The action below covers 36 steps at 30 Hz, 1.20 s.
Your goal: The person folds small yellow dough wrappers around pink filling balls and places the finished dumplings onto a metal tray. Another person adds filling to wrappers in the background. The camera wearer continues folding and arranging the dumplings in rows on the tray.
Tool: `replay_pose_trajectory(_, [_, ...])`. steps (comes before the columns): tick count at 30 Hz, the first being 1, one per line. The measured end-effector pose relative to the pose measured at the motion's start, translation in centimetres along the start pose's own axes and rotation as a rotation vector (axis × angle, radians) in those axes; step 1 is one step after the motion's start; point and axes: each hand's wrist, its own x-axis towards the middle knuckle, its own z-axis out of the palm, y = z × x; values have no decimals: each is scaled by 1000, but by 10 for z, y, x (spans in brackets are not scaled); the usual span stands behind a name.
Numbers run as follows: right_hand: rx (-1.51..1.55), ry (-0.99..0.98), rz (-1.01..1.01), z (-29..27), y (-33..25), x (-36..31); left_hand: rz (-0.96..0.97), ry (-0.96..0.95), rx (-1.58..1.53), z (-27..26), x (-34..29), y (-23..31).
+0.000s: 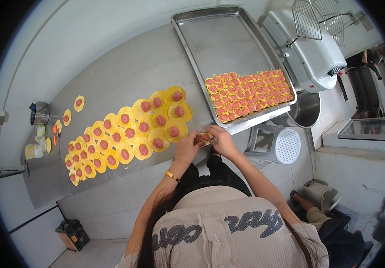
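Between my two hands, at the near edge of the steel table, is a small open-topped dumpling (205, 137) with pink filling in a yellow wrapper. The fingers of my left hand (190, 144) close on it from one side, and those of my right hand (219, 139) from the other. Rows of round yellow wrappers (174, 129), each with a lump of pink filling, lie flat to the left of my hands. Beyond my right hand sits a deep metal tray (193, 49), its near part packed with finished-looking dumplings (248, 94).
Far left on the table (125, 76) are an orange-handled tool (55, 134), a stack of wrappers (34, 151) and a clear container (39, 116). A white mixer (310, 53) stands behind the tray. On the right are a stool (286, 146), a metal bowl (307, 109) and another person's leg (304, 203).
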Motion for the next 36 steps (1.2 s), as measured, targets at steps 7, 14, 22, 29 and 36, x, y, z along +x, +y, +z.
replay_pose_trajectory(7, [-13, 34, 58, 10, -4, -2, 165, 108, 12, 3, 3, -6])
replay_pose_trajectory(14, [-1, 141, 178, 13, -5, -11, 224, 142, -45, 4, 1, -5])
replay_pose_trajectory(22, [84, 82, 192, 8, 1, -9, 233, 107, 76, 6, 7, -6])
replay_pose_trajectory(29, [34, 69, 69, 11, 3, -5, 175, 39, 88, 7, 7, -9])
replay_pose_trajectory(36, [-4, 106, 189, 6, -10, -14, 139, 7, 23, 5, 3, -9])
